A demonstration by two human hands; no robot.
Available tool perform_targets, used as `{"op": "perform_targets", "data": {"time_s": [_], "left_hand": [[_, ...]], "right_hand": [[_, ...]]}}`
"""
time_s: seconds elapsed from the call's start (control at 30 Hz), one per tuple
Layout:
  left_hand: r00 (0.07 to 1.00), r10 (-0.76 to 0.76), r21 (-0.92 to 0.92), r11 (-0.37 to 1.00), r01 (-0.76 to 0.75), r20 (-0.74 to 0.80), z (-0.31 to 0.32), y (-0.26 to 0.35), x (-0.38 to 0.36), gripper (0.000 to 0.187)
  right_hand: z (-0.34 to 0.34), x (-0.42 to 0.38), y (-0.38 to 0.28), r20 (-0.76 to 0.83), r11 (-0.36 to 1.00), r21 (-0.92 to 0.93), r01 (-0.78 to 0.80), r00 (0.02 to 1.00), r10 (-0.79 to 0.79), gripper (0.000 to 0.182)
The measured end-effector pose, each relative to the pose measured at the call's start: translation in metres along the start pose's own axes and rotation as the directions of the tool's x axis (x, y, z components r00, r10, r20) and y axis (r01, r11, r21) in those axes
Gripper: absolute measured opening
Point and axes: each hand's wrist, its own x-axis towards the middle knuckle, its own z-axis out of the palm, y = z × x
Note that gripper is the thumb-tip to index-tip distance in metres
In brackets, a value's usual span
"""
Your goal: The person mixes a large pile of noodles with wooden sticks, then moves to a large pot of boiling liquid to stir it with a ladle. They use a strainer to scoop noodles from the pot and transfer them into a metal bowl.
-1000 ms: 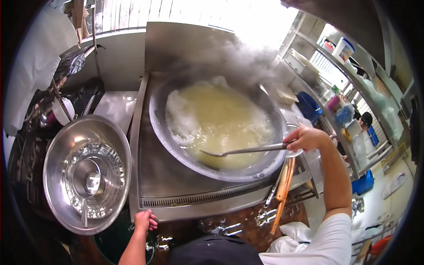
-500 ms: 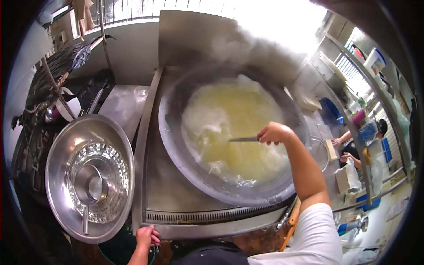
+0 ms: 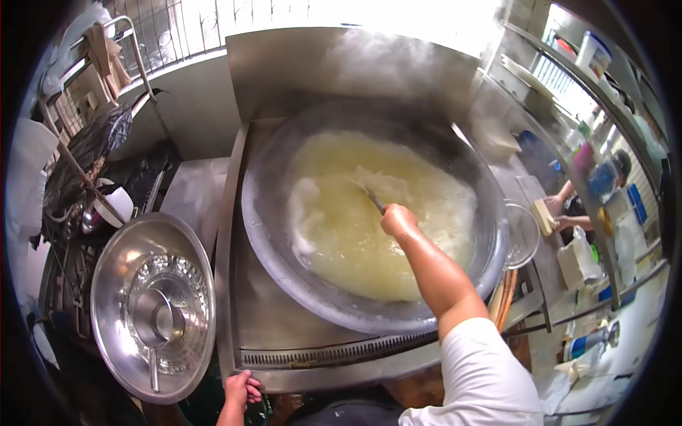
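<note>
My right hand [image 3: 399,219] is closed around the dark handle of a utensil [image 3: 374,199], whose far end dips into cloudy yellow liquid [image 3: 355,263]. Steam rises from that liquid, which fills a very large wok [image 3: 284,280]. What the utensil's submerged end looks like is hidden. Down at the stove's front left corner, my left hand [image 3: 241,388] rests by the metal edge with its fingers curled. No object shows in it.
Left of the stove, a large steel bowl [image 3: 106,312] holds a perforated tray and a handled pot [image 3: 153,319]. A round strainer [image 3: 522,234] lies right of the wok. Beyond it, another person's hands [image 3: 558,213] work near a metal shelf [image 3: 611,153].
My right hand has moved left with the utensil, which now slants up and left instead of lying nearly level. The camera view has shifted, bringing the strainer more fully into sight.
</note>
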Motion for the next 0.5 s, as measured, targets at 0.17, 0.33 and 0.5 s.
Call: {"op": "perform_targets", "data": {"time_s": [0.17, 0.33, 0.5], "left_hand": [[0.998, 0.020, 0.009, 1.000, -0.020, 0.058, -0.002, -0.004, 0.005, 0.043], [0.994, 0.056, 0.016, 0.998, -0.058, 0.091, -0.001, -0.002, 0.002, 0.042], [0.989, 0.064, 0.012, 0.998, -0.067, 0.131, 0.000, -0.003, 0.005, 0.041]], "right_hand": [[-0.088, -0.079, 0.028, 0.195, 0.972, 0.215, 0.091, 0.972, -0.134, 0.026], [-0.185, -0.159, 0.058, 0.296, 0.951, 0.299, 0.082, 0.939, -0.175, 0.035], [-0.236, -0.213, 0.059, 0.372, 0.955, 0.292, 0.046, 0.915, -0.157, 0.041]]}}
